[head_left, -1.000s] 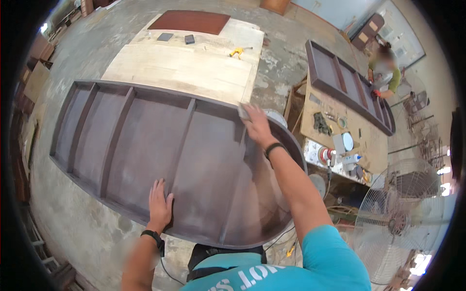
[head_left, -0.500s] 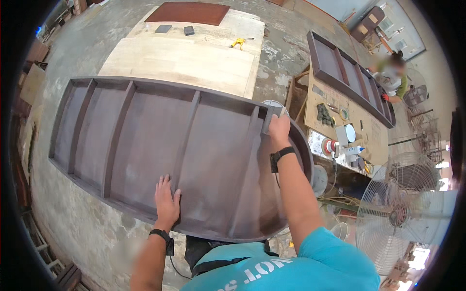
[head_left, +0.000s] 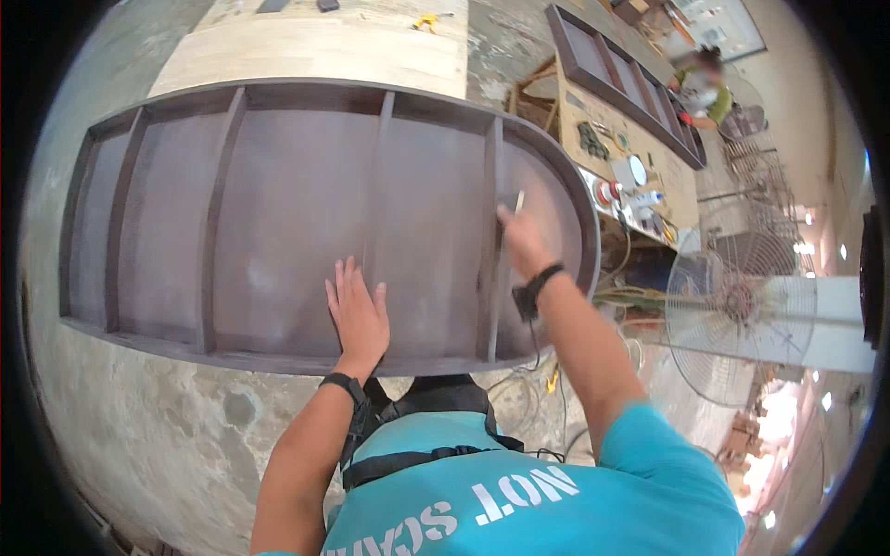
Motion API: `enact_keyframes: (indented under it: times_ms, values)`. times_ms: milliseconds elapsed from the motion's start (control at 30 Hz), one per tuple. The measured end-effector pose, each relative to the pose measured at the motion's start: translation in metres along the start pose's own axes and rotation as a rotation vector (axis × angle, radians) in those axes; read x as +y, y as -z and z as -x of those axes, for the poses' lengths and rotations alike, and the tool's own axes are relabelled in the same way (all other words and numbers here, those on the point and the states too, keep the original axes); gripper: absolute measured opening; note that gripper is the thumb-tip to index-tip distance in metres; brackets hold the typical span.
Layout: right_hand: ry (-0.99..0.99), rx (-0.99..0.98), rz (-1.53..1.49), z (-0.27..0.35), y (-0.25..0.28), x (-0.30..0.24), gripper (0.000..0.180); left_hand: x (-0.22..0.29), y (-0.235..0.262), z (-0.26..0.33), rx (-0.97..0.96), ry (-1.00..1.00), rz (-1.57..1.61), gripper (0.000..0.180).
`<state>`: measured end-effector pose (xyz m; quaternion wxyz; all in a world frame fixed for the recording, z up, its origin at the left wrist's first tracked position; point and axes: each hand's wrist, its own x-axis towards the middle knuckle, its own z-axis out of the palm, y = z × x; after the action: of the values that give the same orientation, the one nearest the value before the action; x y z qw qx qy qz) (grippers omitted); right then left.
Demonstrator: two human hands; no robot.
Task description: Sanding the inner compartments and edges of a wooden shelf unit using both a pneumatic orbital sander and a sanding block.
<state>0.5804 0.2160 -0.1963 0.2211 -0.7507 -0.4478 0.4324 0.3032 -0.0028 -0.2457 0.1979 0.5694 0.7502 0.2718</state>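
A long dark-brown wooden shelf unit [head_left: 306, 213], rounded at its right end and split by several dividers, lies face up in front of me. My left hand [head_left: 360, 315] rests flat on its inner back panel near the close rim, fingers stretched out. Over the rightmost divider [head_left: 493, 176], by the rounded end, my right hand [head_left: 524, 243] is closed around what looks like a dark grey sanding block. The fingers hide most of the block now; a pale edge sticks out beyond them.
Behind the unit lies a pale plywood sheet [head_left: 315, 60] with a yellow tool [head_left: 426, 20]. At right, a workbench [head_left: 672, 181] carries a glove, a white tub, bottles and a second shelf unit [head_left: 621, 69], where another person works. A large fan [head_left: 737, 301] stands closer.
My right hand has moved from the far right corner back toward me, along the rightmost divider. The left hand stays flat on the panel. My view has shifted.
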Motion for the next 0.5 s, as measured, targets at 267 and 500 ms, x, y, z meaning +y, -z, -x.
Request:
enact_keyframes:
  times_ms: [267, 500]
  values:
    - [-0.156, -0.167, 0.016, 0.181, 0.041, 0.117, 0.035, -0.003, 0.004, 0.003, -0.006, 0.002, 0.045, 0.057]
    - [1.162, -0.321, 0.930, 0.177, 0.051, 0.032, 0.020, 0.002, 0.004, -0.004, 0.020, -0.019, 0.064, 0.059]
